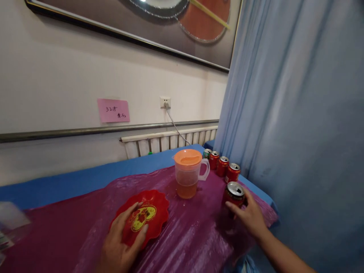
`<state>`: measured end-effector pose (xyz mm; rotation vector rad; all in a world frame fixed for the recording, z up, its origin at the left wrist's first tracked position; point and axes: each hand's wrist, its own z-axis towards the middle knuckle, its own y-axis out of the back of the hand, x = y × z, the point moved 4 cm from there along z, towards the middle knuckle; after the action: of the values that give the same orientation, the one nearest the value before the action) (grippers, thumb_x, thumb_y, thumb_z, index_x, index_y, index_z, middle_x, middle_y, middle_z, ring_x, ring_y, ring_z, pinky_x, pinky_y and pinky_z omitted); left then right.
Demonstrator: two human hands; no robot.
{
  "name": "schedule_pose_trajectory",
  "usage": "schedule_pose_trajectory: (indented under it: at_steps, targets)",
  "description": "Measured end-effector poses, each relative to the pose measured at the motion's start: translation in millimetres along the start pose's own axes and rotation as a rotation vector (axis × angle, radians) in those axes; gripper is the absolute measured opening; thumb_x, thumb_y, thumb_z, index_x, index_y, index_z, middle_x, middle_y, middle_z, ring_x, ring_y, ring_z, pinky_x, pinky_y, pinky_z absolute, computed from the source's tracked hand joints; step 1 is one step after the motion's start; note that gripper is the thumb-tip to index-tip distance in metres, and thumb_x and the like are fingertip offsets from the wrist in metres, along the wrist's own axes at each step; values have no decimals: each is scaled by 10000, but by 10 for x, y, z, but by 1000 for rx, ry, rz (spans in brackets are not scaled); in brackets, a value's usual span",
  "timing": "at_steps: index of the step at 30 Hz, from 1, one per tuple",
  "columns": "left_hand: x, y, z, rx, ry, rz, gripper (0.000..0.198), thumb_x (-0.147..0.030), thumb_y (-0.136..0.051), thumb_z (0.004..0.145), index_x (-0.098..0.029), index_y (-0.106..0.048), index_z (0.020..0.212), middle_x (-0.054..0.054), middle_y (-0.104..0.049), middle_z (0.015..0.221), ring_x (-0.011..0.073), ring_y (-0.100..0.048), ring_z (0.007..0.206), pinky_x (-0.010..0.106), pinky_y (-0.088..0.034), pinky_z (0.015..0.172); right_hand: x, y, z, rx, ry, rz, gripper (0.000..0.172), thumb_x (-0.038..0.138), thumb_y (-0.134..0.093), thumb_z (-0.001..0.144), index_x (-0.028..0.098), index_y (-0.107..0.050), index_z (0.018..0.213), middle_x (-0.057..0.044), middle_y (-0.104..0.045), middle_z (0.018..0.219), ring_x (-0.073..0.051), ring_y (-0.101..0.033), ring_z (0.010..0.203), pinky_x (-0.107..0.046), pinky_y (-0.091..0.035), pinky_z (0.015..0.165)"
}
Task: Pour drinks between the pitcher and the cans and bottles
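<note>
My left hand (121, 242) lies on the near rim of a red scalloped plate (150, 206) with a yellow design in its middle, thumb and fingers spread over the edge. My right hand (248, 216) is wrapped round an opened red drink can (233, 194) standing on the table's right side. A clear plastic jug (187, 174) with an orange lid and some amber liquid stands between and beyond both hands.
Several more red cans (223, 165) stand in a row behind the held can. A purple plastic sheet (193, 235) covers a blue-clothed table. A blue curtain (298, 113) hangs close on the right. A radiator and wall socket sit behind.
</note>
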<state>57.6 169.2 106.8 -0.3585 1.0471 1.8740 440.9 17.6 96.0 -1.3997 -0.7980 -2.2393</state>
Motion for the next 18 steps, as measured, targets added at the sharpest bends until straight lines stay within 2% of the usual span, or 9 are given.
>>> schedule_pose_trajectory:
  at_steps: [4,7,13,18]
  targets:
    - [-11,-20,12,-34,49,4,536,-590,-595,858,-281,-593,1296,62,-701,1271,300,-672,1177,476,-496,1091,-403,434,414,-220,-79,-214,804,663,-759,616,176,-599,1235,-120,-730,1124,-315,-688,993,-446,-530,904]
    - [17,-18,24,-35,64,20,527,-590,-586,863,-279,-605,1288,59,-709,1259,293,-683,1166,458,-505,1085,-627,570,619,-291,-125,-275,868,702,-732,602,140,-579,1245,-171,-713,1143,-341,-682,989,-463,-524,877]
    - [71,-3,46,17,35,27,447,-558,-598,873,-299,-633,1235,42,-738,1203,290,-719,1094,455,-563,1011,-878,509,782,-294,-125,-304,827,680,-738,608,148,-580,1221,-181,-710,1151,-339,-678,1001,-436,-517,866]
    - [50,-8,29,7,-15,11,396,-508,-617,885,-292,-637,1216,33,-747,1174,273,-731,1065,437,-569,1007,-989,411,812,-266,-131,-325,831,696,-714,630,127,-574,1219,-187,-715,1096,-342,-691,946,-441,-531,831]
